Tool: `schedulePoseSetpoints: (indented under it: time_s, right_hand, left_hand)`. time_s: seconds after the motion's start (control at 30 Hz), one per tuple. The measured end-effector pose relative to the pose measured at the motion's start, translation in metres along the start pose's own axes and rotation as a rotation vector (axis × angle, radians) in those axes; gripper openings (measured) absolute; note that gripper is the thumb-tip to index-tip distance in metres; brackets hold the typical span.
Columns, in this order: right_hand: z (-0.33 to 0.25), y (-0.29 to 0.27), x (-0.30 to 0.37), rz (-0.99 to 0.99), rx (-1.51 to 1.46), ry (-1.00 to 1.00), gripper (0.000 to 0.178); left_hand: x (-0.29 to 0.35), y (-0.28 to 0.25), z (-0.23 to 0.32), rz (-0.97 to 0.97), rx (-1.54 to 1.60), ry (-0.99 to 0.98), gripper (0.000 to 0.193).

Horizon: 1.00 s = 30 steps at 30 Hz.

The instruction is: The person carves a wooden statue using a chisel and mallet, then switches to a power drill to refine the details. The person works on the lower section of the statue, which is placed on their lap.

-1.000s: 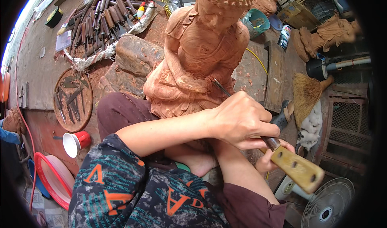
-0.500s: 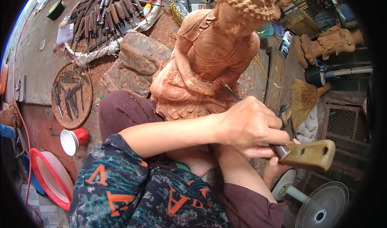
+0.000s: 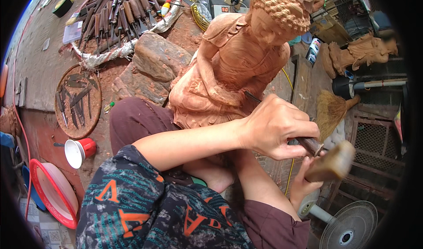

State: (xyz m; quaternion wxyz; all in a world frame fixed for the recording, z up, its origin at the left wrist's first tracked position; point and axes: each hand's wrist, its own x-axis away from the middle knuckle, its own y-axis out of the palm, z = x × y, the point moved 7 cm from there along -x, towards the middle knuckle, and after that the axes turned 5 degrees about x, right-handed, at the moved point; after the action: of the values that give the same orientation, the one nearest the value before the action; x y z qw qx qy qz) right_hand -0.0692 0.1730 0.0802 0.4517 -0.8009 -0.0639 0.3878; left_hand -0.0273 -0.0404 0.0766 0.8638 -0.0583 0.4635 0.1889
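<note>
Sitting figure: it is a carved wooden statue (image 3: 240, 50), placed in front of the person, beyond the folded legs, with its head toward the top of the view.
Chisel axis: the chisel (image 3: 309, 146) lies slantwise, from near the statue's lap at upper left down to its handle end at lower right. Whether the tip touches the wood, I cannot tell.
Left hand: the left hand (image 3: 280, 126) is closed around the chisel; this grip is between the statue and the mallet (image 3: 332, 161), and it is the nearer one to the statue, which lies to its upper left.
Right hand: the right hand (image 3: 303, 187) is partly covered, but its fingers seem wrapped on the mallet's handle; it is below the chisel's handle end.
Mallet head: it is blurred, so probably moving, and just beside the chisel's end; contact is not clear.
Since half a second ago: the mallet's flat side with dark holes was sharp and pointed to the right; now the head is smeared and tilts more upward, and more of the right hand is visible. The statue appears farther right, but the tool bundle (image 3: 105, 22) shifted also, so perhaps the camera turned.
Farther left: a round tray (image 3: 81, 133) carries thin blades, and near it lies a red and white cup (image 3: 89, 146).
</note>
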Motion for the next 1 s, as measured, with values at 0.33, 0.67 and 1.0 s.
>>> schedulePoseSetpoints:
  time_s: [0.33,0.67,1.0]
  right_hand:
    - [0.014,-0.006,0.004,-0.011,-0.256,0.031,0.046]
    - [-0.004,-0.005,-0.011,-0.176,0.024,0.204,0.045]
    - [0.018,0.043,0.027,-0.319,-0.448,0.380,0.037]
  left_hand:
    - [-0.005,0.011,0.021,-0.048,-0.029,0.090,0.020]
    - [-0.026,-0.016,0.013,0.011,-0.027,-0.042,0.020]
    - [0.032,0.013,0.025,-0.736,-0.426,-0.627,0.024]
